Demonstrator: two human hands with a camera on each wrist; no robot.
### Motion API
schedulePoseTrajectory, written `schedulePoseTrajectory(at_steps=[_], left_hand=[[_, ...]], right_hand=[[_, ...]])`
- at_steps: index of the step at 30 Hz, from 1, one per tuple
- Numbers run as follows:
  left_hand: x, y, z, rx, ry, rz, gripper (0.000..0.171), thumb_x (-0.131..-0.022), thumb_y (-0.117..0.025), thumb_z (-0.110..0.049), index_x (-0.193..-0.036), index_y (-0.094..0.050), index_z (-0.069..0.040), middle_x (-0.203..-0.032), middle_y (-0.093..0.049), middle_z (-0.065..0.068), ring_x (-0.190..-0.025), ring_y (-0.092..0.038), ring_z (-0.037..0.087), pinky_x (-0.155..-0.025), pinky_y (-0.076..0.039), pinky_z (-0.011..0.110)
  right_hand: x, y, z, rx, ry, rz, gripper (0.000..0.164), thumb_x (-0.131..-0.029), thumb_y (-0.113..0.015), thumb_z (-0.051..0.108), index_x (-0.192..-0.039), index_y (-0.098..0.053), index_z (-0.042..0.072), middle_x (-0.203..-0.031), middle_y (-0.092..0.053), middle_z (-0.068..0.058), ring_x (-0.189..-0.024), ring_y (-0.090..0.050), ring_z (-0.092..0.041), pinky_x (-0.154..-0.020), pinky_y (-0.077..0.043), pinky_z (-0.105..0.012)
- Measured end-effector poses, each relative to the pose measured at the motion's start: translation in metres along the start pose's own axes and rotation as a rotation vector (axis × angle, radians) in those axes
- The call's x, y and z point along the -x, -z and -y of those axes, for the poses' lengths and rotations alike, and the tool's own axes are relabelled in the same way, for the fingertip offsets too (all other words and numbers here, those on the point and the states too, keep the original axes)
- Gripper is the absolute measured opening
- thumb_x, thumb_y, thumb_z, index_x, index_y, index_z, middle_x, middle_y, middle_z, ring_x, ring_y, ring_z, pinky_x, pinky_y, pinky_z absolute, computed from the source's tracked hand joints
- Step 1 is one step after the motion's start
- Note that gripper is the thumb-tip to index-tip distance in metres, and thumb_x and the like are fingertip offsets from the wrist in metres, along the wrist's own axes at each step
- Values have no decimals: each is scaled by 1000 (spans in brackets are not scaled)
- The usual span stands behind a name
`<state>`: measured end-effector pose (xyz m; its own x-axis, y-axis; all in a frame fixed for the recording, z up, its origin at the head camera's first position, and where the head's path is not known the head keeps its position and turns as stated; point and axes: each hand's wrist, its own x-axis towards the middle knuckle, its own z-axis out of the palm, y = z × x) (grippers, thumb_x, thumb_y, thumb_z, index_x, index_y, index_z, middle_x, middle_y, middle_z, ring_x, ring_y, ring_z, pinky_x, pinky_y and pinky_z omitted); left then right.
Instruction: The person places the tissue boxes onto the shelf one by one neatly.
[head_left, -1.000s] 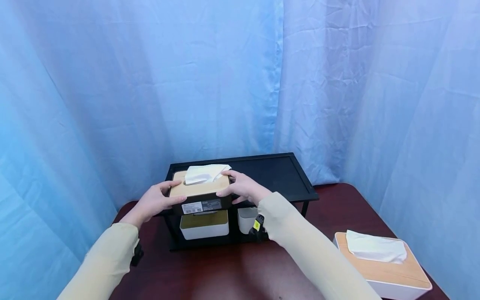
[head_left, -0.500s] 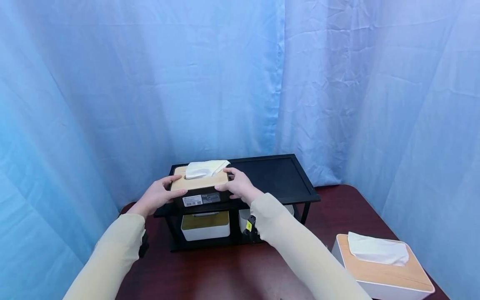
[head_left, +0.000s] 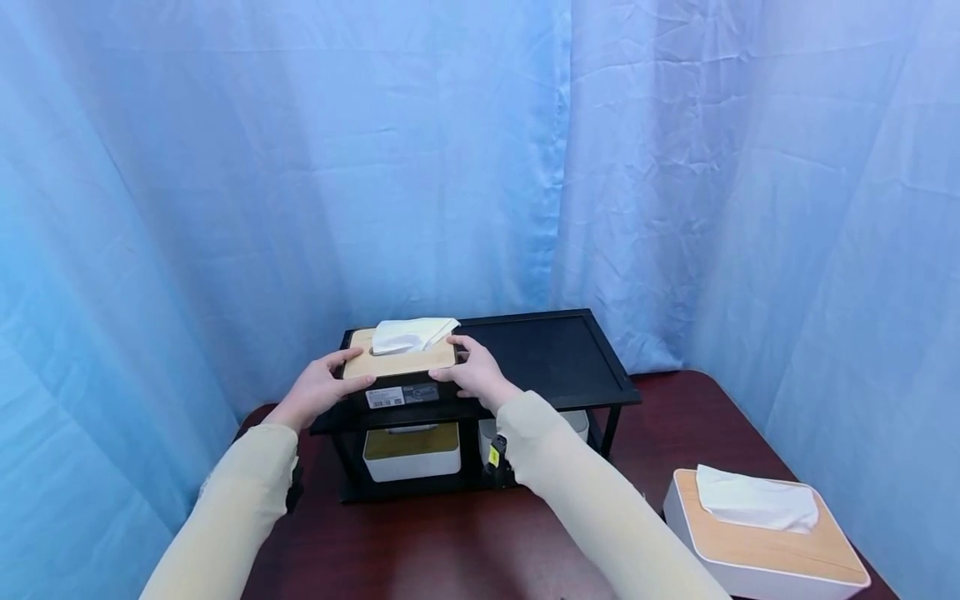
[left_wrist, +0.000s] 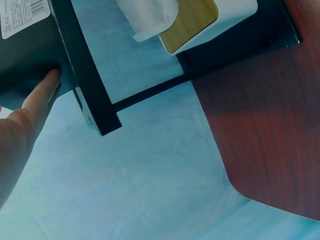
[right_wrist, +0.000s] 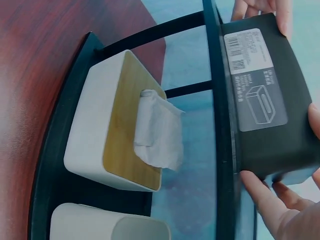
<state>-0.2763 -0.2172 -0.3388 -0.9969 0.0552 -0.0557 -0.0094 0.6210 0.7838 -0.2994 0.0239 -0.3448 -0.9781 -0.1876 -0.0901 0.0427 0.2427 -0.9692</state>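
A black tissue box [head_left: 397,362] with a light wooden lid and a white tissue [head_left: 412,335] sticking out sits at the left end of the top shelf of a black two-tier rack [head_left: 543,354]. My left hand [head_left: 318,390] grips its left end, thumb at the front and fingers on the lid's edge. The right hand [head_left: 480,375] holds the opposite end in the same manner. In the right wrist view, a printed label [right_wrist: 255,80] shows on the box's front, and its base meets the shelf edge.
On the lower shelf stand a white tissue box [right_wrist: 95,120] with a wooden lid and a white container [right_wrist: 85,222]. Another white tissue box [head_left: 772,533] with a wooden lid rests on the dark red table [head_left: 420,550] at the right. Blue curtains [head_left: 465,167] hang behind.
The black tissue box has moved slightly back and settled on the shelf, both hands moving with it. During the last half second it shifts only a little. The other boxes stay put.
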Motion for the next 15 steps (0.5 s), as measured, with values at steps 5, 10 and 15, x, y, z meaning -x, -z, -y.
schedulePoseTrajectory(at_steps=[5, 10, 15], left_hand=[[1, -4, 3, 4, 7, -45, 73, -90, -63, -37, -149, -29, -11, -156, -17, 22, -142, -16, 39, -112, -20, 55], [7, -9, 7, 33, -11, -91, 68, -92, -61, -34, -149, -31, -11, -154, -20, 23, -140, -24, 38, -110, -28, 52], [20, -18, 13, 51, -55, -136, 61, -94, -59, -27, -147, -34, -9, -151, -26, 25, -136, -33, 38, -107, -33, 51]], right_hand=[[0, -1, -7, 17, 42, -39, 69, -83, -74, 18, -143, -40, 21, -135, -50, -16, -112, -58, -33, -84, -53, -46], [4, 2, -14, 10, 79, -30, 67, -86, -71, 18, -144, -38, 21, -140, -46, -17, -116, -56, -33, -85, -53, -43], [13, 8, -24, -36, 96, 9, 67, -88, -68, 15, -146, -35, 21, -139, -47, -16, -119, -54, -31, -92, -50, -42]])
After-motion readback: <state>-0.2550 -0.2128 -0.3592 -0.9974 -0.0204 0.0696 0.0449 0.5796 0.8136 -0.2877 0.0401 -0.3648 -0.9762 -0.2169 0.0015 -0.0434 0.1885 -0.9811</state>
